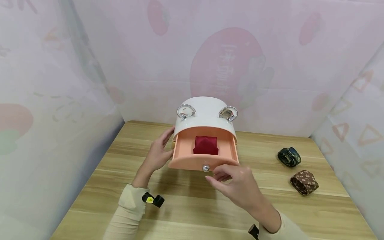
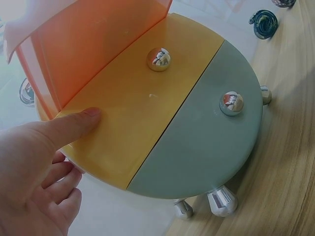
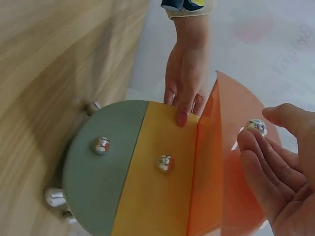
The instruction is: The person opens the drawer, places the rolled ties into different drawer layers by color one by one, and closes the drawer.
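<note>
A round white storage box (image 1: 207,113) with ear-like silver rings has its top peach drawer (image 1: 189,162) pulled out. Inside the drawer lies a dark red satiny roll (image 1: 206,145), resembling a rolled necktie. My left hand (image 1: 157,153) holds the box's left side; in the left wrist view its thumb presses the yellow drawer front (image 2: 152,98), fingers around the edge. Beside the round silver knob (image 1: 206,168) is my right hand (image 1: 238,185). Its thumb and fingers are spread about the knob in the right wrist view, seemingly without pinching it.
On the wooden table (image 1: 180,203) at the right lie a dark patterned rolled necktie (image 1: 289,157) and a brown patterned one (image 1: 304,182). A green drawer (image 2: 202,132) sits below the yellow one, above silver feet (image 2: 222,201). Printed cloth walls (image 1: 150,66) surround the table.
</note>
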A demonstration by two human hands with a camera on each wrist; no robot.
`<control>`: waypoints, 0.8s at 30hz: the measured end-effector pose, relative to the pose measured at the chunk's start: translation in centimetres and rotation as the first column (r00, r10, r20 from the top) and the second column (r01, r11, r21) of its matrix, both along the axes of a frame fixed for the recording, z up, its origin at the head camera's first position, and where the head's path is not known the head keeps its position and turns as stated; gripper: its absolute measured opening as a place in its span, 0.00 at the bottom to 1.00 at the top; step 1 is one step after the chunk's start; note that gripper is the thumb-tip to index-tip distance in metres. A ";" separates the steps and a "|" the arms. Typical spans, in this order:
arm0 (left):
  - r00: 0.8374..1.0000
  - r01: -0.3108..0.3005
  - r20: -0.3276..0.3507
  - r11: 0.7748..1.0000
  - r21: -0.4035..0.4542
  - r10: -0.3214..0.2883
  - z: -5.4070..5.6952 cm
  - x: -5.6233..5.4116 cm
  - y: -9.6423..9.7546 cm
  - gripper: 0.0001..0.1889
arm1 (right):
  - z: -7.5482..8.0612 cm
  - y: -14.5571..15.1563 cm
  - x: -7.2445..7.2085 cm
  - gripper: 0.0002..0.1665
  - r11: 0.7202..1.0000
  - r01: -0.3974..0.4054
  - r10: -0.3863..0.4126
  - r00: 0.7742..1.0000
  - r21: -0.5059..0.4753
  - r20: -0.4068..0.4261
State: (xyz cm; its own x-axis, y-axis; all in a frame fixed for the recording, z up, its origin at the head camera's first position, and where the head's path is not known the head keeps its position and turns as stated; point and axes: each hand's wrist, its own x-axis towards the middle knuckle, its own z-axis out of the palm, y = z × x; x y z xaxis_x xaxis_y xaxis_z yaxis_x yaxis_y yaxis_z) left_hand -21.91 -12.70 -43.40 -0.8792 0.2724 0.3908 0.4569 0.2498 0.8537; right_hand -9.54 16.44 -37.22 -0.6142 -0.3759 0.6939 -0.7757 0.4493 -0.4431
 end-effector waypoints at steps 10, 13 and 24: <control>1.000 -0.003 0.011 1.000 -0.006 0.003 0.3 0.1 0.1 0.43 | -2.0 -0.8 -0.3 0.10 0.997 0.066 -0.067 0.995 -0.028 -0.068; 1.000 -0.001 0.013 1.000 -0.006 0.001 0.3 0.2 0.1 0.43 | -2.4 -1.3 -0.3 0.10 0.995 0.086 -0.089 0.994 -0.045 -0.071; 1.000 -0.005 0.012 1.000 -0.010 0.005 0.2 0.0 0.1 0.43 | -2.9 -2.6 -0.6 0.09 0.979 0.136 -0.145 0.988 -0.153 -0.051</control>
